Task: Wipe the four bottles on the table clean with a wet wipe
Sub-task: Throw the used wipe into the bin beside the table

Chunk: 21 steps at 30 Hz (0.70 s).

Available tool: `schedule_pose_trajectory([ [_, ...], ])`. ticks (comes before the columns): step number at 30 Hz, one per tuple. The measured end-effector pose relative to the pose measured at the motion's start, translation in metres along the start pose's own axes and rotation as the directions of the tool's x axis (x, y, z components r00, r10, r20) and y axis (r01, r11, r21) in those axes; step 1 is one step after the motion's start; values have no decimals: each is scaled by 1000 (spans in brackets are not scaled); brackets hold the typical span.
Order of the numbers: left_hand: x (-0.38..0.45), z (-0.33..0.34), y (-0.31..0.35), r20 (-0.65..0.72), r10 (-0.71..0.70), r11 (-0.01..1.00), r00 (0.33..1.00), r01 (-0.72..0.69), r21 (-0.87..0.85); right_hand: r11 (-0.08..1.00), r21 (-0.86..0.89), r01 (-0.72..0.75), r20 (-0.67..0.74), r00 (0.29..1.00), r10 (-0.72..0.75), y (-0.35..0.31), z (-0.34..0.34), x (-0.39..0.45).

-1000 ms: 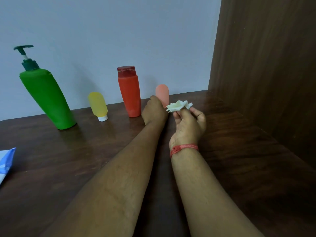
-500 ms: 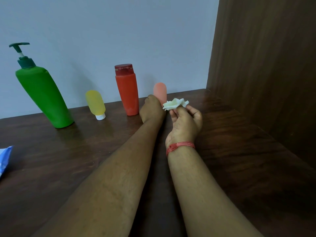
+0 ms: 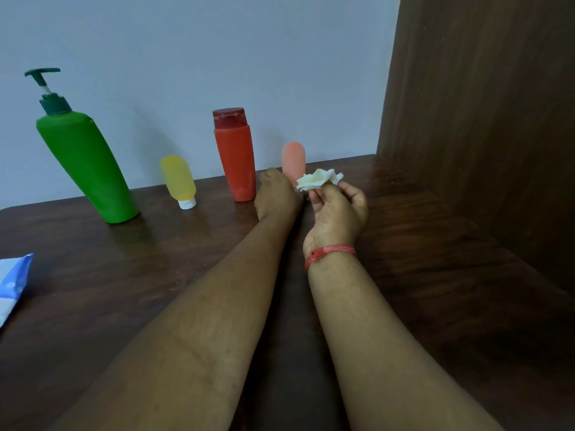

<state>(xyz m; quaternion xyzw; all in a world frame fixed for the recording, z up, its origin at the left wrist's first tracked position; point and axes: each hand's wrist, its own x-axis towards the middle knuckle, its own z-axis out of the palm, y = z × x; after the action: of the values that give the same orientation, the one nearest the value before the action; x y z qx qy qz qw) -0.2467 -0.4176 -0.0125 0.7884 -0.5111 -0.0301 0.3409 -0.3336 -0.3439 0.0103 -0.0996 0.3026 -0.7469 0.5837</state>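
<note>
Between the earlier views and this one little has moved: both forearms remain stretched toward the pink bottle, and the row of bottles sits slightly differently in view, which suggests a small head motion only. Table (image 3: 93, 275): dark wood, bounded behind by a pale wall and on the right by a wooden panel (image 3: 482, 119) that limits sideways room there; the open surface lies to the left and toward the viewer. Green pump bottle (image 3: 84, 163): tallest, at far left; probably the heaviest, and best held round the body, not by the pump. Red bottle (image 3: 236, 157): upright, capped, just left of the left hand. Yellow bottle (image 3: 178, 179): small, standing on its white cap, so likely to tip easily. Pink bottle (image 3: 293, 160): small, near the back edge, its lower part hidden behind the hands. Left hand (image 3: 277, 194): seen from the back at the base of the pink bottle; whether it grips the bottle cannot be told. Right hand (image 3: 337, 213): fingertips pinching the wet wipe (image 3: 319, 179), a crumpled, soft, limp wad beside the pink bottle. Smooth plastic may turn slippery when wet. Blue wipe packet (image 3: 12, 284): at the left edge.
</note>
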Motion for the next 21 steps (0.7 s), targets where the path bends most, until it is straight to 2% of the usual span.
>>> schedule_pose_trajectory([
  [4,-24,-11,-12,46,108,993,993,-105,-62,1000,-5,13,5,1000,-13,-2,-2,-1],
  [8,-60,-42,-28,26,170,982,985,-167,-87,998,-63,27,56,998,-24,-2,-5,-8],
  [12,-96,-85,-63,25,335,934,942,-336,123,940,-326,105,184,982,-46,0,-5,-24],
  [14,-111,-108,-82,77,361,887,929,-367,278,851,-490,190,313,949,-32,4,-5,-36],
  [17,-141,-155,-117,115,298,860,948,-319,398,629,-699,340,499,862,89,16,-7,-79],
  [21,-178,-204,-159,130,191,852,973,-230,470,432,-775,462,595,764,249,33,-13,-130],
])
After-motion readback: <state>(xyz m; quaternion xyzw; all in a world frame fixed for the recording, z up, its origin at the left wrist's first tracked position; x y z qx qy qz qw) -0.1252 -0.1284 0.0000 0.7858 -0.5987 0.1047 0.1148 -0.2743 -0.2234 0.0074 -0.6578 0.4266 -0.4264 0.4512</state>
